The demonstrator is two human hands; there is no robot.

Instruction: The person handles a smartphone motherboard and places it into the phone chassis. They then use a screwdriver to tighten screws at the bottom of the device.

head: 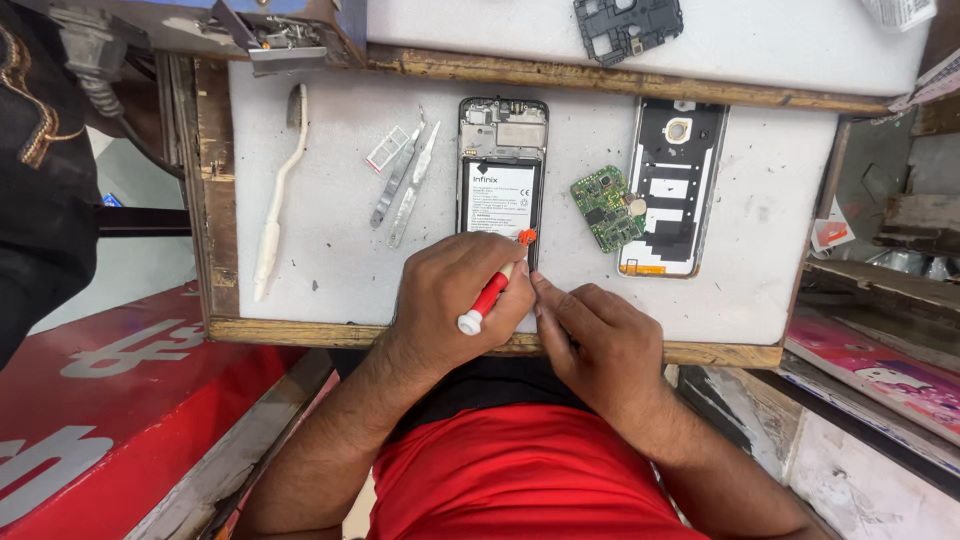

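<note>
Left hand [455,295] grips a red screwdriver [492,292] at the lower edge of an opened phone [502,170] on the white mat [330,250], right hand [590,340] empty, fingertips steadying it; apparently mid-unscrewing, needing steady downward pressure.

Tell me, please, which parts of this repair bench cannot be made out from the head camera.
- Lower end of the opened phone: hidden by the left hand and right hand.
- Screwdriver tip: hidden against the phone.
- Black frame: cut off by the top edge.
</note>
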